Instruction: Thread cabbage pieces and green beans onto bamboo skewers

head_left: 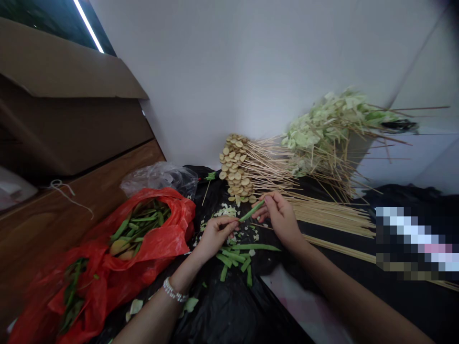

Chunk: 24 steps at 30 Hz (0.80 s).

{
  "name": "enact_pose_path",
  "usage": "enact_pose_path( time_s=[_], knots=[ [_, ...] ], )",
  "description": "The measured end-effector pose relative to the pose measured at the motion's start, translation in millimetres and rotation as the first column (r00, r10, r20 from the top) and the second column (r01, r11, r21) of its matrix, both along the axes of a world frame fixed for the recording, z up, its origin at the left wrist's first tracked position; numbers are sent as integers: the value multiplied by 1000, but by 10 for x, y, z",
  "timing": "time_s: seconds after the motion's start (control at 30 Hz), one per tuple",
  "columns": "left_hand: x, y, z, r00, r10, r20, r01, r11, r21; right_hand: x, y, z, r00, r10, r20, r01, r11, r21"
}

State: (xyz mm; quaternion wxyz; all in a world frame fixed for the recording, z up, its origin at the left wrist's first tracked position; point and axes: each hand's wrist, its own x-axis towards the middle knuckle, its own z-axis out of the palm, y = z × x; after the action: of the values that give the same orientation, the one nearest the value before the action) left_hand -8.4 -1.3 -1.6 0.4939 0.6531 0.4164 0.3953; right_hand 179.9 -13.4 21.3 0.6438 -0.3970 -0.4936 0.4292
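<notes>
A green bean pod (252, 211) is stretched between my two hands. My left hand (219, 233) pinches its lower end, and a beaded bracelet circles that wrist. The upper end sits in the fingers of my right hand (279, 216). Below them, cut bean pieces (234, 257) and one longer pod (256, 247) lie on black plastic (222, 310). Pale vegetable scraps (225, 211) are scattered just beyond my left hand.
At left stands a red plastic bag (179, 210) of bean pods. Skewered potato slices (234, 167) and skewered cabbage (315, 124) are piled by the wall. Bare bamboo skewers (330, 217) lie at right. A cardboard box (71, 124) and clear bag (161, 177) are left.
</notes>
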Motion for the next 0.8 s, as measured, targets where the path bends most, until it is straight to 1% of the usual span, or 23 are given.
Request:
enact_pose_path(
  time_s=[0.07,0.13,0.17,0.2,0.23,0.27,0.3,0.33,0.37,0.43,0.47,0.5,0.53,0.57,0.63,0.73,0.8],
  knots=[
    [-6,1,-6,1000,21,-16,-21,1000,16,1,9,-20,1000,-6,23,6,1000,0],
    [-13,0,-6,998,34,-58,-30,997,75,25,24,-42,997,-20,78,19,1000,15],
    [-17,-2,-3,995,48,-91,-36,991,129,43,28,-49,991,-55,121,50,998,43],
    [-21,-5,3,989,66,-133,-39,980,198,62,28,-51,975,-121,185,104,990,97],
    [-25,-10,12,981,92,-172,-42,961,275,79,22,-48,938,-216,271,170,968,182],
    [-29,-17,22,971,120,-205,-42,936,349,91,10,-42,870,-324,371,220,930,295],
    [-32,-24,32,963,145,-228,-39,910,412,95,-6,-35,771,-425,474,227,880,418],
    [-35,-32,42,957,159,-243,-31,888,458,88,-27,-31,650,-501,572,180,832,525],
    [-37,-40,50,954,164,-251,-20,871,491,70,-48,-34,524,-538,661,80,803,590],
    [-37,-54,56,953,166,-253,-7,848,530,9,-85,-66,303,-546,781,-136,787,602],
    [-37,-59,55,953,164,-256,1,840,542,-25,-98,-94,217,-545,810,-210,784,584],
    [-36,-63,53,951,164,-263,9,834,552,-57,-106,-125,154,-554,818,-252,779,575],
    [-36,-65,50,947,161,-277,22,829,559,-82,-111,-155,109,-564,818,-267,776,571],
    [-35,-67,47,942,155,-297,42,826,563,-101,-114,-181,78,-573,816,-273,775,570],
    [-34,-71,44,928,124,-351,100,824,557,-119,-119,-210,43,-586,809,-278,771,573],
    [-32,-77,43,896,78,-437,191,821,538,-135,-139,-209,31,-614,789,-306,745,593],
    [-32,-80,39,876,68,-477,229,812,537,-155,-156,-202,27,-635,772,-309,729,610]
  ],
)
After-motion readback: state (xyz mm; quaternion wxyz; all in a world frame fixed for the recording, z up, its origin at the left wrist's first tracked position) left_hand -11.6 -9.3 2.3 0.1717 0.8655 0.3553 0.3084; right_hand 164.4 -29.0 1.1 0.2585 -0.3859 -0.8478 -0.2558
